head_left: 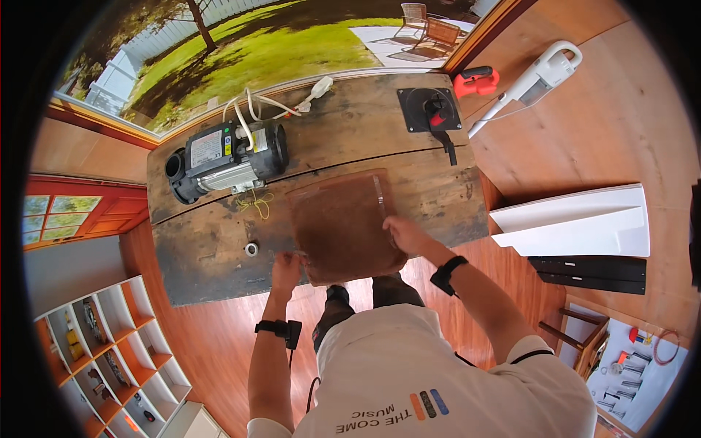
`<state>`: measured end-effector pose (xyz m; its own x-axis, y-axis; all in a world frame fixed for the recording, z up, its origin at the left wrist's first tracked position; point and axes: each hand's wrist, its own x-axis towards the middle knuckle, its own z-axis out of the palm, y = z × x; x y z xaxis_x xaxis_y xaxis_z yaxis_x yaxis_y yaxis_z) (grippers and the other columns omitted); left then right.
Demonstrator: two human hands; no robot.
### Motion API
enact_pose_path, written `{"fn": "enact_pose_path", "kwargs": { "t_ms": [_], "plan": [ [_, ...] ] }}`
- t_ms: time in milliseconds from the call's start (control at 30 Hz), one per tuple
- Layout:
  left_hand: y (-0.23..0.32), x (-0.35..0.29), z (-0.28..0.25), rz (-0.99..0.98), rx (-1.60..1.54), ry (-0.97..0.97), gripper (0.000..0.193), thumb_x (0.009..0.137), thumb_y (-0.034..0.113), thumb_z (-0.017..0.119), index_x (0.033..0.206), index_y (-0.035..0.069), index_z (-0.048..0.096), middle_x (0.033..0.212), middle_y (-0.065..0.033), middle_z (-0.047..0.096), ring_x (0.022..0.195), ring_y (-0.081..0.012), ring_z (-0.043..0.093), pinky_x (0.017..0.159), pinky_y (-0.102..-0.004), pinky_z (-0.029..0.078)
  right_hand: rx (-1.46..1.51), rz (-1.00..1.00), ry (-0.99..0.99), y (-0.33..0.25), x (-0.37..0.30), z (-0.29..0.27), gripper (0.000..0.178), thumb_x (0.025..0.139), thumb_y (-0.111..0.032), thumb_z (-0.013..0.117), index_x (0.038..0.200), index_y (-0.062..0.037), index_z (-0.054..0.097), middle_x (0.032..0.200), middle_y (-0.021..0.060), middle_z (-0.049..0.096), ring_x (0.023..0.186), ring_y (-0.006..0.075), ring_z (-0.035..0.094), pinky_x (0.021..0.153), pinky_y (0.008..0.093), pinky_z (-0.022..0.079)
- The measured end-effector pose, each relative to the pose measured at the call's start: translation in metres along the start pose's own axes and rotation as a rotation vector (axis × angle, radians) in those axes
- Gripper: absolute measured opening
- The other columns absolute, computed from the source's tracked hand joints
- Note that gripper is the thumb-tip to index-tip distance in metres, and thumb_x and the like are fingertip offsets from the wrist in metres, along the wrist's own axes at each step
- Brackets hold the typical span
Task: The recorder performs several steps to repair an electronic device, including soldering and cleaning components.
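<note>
A brown, slightly see-through sheet or flat bag (339, 226) lies at the near edge of the workbench, its lower part hanging over. A shiny clear strip runs down its right side. My right hand (406, 235) has its fingers closed on the right edge of this brown sheet. At the lower left corner is my left hand (286, 270), fingers pinched together; a small pale bit shows at the fingertips, too small to name. A small white roll of tape (252, 249) rests on the bench to the left of the sheet.
On the wooden workbench (197, 270) stands a black and grey electric pump (226, 160) with a white cord and yellow-green wire. A black plate with a red-tipped part (429, 109) lies far right. Beyond are a red tool (476, 81), white stick vacuum (537, 80) and shelves (109, 350).
</note>
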<state>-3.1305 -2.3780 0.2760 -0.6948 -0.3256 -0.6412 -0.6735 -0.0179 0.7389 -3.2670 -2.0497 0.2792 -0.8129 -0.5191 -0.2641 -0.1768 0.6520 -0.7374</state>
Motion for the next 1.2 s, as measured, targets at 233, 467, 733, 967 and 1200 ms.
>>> {"fn": "enact_pose_path", "kwargs": {
  "t_ms": [233, 467, 733, 967, 1200],
  "plan": [
    [-0.073, 0.031, -0.013, 0.023, 0.263, 0.212, 0.034, 0.086, 0.024, 0.065, 0.103, -0.002, 0.053, 0.084, -0.0104, 0.063, 0.071, -0.0162, 0.058, 0.062, -0.0315, 0.047, -0.059, 0.08, 0.094, 0.054, 0.018, -0.01, 0.021, 0.084, -0.002, 0.045, 0.096, -0.0045, 0.062, 0.092, 0.0198, 0.065, 0.089, 0.0381, 0.062, 0.079, 0.0424, 0.049],
    [-0.037, 0.053, 0.009, 0.19, 0.032, 0.308, 0.04, 0.078, 0.022, 0.072, 0.103, -0.003, 0.055, 0.089, -0.0167, 0.065, 0.084, -0.0293, 0.064, 0.074, -0.0391, 0.049, -0.119, -0.154, 0.117, -0.01, 0.082, -0.003, 0.013, 0.087, -0.008, 0.051, 0.094, -0.0052, 0.061, 0.094, 0.019, 0.064, 0.091, 0.0387, 0.061, 0.078, 0.0459, 0.048],
    [-0.029, 0.043, 0.015, 0.181, 0.474, 0.353, 0.039, 0.073, 0.016, 0.074, 0.099, -0.001, 0.051, 0.08, -0.0174, 0.064, 0.074, -0.0331, 0.064, 0.069, -0.0431, 0.05, -0.307, -0.316, -0.069, -0.066, 0.183, 0.047, 0.016, 0.085, -0.014, 0.06, 0.092, 0.0004, 0.063, 0.098, 0.0177, 0.063, 0.096, 0.0359, 0.059, 0.081, 0.045, 0.05],
    [-0.058, -0.013, 0.026, 0.05, 0.376, 0.28, 0.037, 0.073, 0.011, 0.074, 0.098, 0.001, 0.049, 0.078, -0.016, 0.063, 0.074, -0.0335, 0.064, 0.068, -0.0421, 0.05, -0.463, -0.409, -0.167, -0.085, 0.22, 0.083, 0.016, 0.086, -0.013, 0.059, 0.091, 0.0016, 0.064, 0.097, 0.0178, 0.064, 0.095, 0.0341, 0.061, 0.081, 0.0434, 0.052],
    [-0.054, -0.025, 0.044, 0.02, 0.386, 0.315, 0.037, 0.077, 0.012, 0.072, 0.102, 0.004, 0.046, 0.084, -0.015, 0.064, 0.078, -0.0368, 0.064, 0.069, -0.0441, 0.05, -0.392, -0.47, -0.08, -0.077, 0.232, 0.084, 0.015, 0.086, -0.012, 0.058, 0.086, 0.0029, 0.059, 0.09, 0.0196, 0.061, 0.089, 0.0367, 0.06, 0.078, 0.045, 0.05]
  ]
}}
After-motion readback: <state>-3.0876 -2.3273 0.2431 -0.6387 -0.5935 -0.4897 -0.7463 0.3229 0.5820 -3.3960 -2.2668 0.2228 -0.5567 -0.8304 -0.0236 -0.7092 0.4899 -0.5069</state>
